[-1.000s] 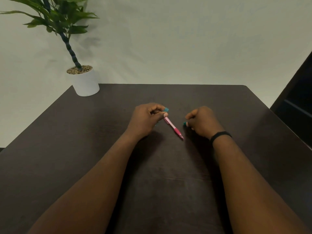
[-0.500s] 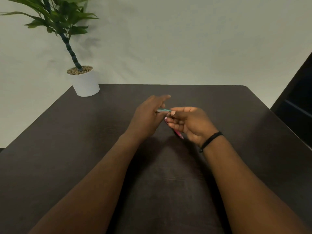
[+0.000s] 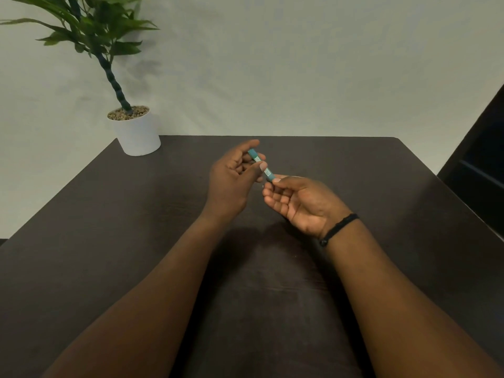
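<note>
A short teal tube (image 3: 269,173) with a pale label is held above the dark table (image 3: 109,241), slanting from upper left to lower right. My left hand (image 3: 231,184) pinches its upper half between thumb and fingers. My right hand (image 3: 300,203) lies palm up and pinches the tube's lower end between thumb and forefinger. A black band circles my right wrist. The pink pen seen in the earlier frames is out of sight, and my hands cover the spot where it lay.
A white pot (image 3: 137,135) holding a green plant stands at the table's far left corner against the pale wall. Dark furniture (image 3: 480,170) rises just past the table's right edge.
My hands came together and rose off the table. The right hand turned palm up, and both now hold the teal tube. The pink pen has dropped out of sight.
</note>
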